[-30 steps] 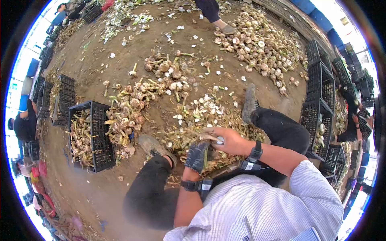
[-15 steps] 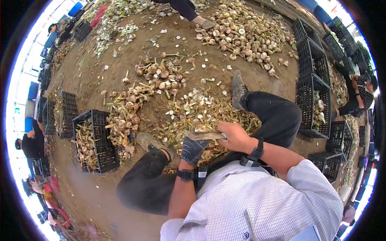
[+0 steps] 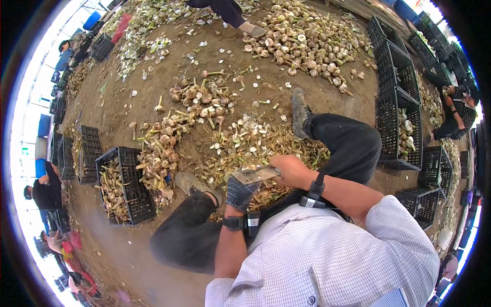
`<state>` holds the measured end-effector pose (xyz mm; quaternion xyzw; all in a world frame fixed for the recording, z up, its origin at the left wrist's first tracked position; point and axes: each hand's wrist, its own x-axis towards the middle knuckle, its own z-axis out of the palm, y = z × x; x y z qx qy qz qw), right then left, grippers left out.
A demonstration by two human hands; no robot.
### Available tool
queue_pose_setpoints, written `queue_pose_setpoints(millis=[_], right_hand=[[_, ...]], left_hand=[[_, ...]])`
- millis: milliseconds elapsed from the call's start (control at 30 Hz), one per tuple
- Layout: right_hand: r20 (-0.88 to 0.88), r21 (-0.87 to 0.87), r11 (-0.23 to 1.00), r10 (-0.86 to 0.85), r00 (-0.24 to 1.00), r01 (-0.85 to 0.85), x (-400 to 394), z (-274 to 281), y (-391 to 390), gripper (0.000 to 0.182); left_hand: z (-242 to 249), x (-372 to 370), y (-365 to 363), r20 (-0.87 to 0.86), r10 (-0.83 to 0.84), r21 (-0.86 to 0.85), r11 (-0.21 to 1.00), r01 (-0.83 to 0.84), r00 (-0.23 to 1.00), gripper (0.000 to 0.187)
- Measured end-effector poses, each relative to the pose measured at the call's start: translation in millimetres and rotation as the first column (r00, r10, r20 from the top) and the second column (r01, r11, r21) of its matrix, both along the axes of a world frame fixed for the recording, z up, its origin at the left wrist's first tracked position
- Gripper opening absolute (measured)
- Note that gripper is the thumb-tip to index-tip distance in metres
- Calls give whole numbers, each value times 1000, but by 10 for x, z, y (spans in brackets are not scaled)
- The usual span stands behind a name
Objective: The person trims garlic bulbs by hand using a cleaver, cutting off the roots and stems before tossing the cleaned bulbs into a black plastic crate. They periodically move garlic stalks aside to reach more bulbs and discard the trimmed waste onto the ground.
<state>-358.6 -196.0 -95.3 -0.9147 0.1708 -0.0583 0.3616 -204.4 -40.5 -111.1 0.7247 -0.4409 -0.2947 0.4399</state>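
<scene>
Your right hand (image 3: pixel 290 170) grips the knife (image 3: pixel 254 175) by its handle, leaving the blade free | your gloved left hand (image 3: pixel 240 195), beneath the knife's tip, seems guarded from the edge; its grip cannot be told | garlic heap (image 3: pixel 164 146) lies ahead-left of the knife, likely for reach

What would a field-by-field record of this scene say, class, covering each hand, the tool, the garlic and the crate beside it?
Right hand: bare right hand, gripping tool
Tool: flat grey metal blade
Left hand: dark-grey-gloved left hand, by the blade; anything held is hidden
Garlic: heap of whitish-brown, stalked bulbs
Crate: black plastic lattice crate, holding more garlic
Ground: brown dirt floor
</scene>
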Motion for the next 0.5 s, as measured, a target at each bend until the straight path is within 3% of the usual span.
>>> queue_pose_setpoints(millis=[33,133,200,233,267,300,367,433,500], right_hand=[[-13,-6,1000,-9,1000,9,27,-19,1,24],[-51,-20,1000,-13,999,12,47,-52,17,25],[-123,30,998,-57,991,61,34,-150,-16,26],[-159,54,995,-74,984,84,34,-236,-50,26],[-375,17,995,-83,923,96,-47,-443,-208,27],[-571,-12,994,-96,815,108,-187,-647,-319,31],[-429,-21,983,-172,887,180,-163,-634,-333,36],[-274,27,950,-292,917,311,-83,-446,-257,38],[-252,389,854,-261,932,344,-29,-238,-273,47]], left_hand=[[-25,4,1,-52,37,1,999,-37,998,27],[-152,102,53,423,-143,-20,986,168,895,29],[-271,107,149,479,-59,-108,986,126,876,34],[-86,60,141,155,-70,-64,995,81,985,35],[111,13,128,-225,5,-28,1000,-12,974,36],[310,-34,109,-513,137,43,990,-134,847,38],[593,14,-31,-126,-12,-123,992,-4,992,35],[514,32,-30,-76,31,-184,982,-45,997,35],[203,3,-94,-379,88,-60,991,-119,921,40]])
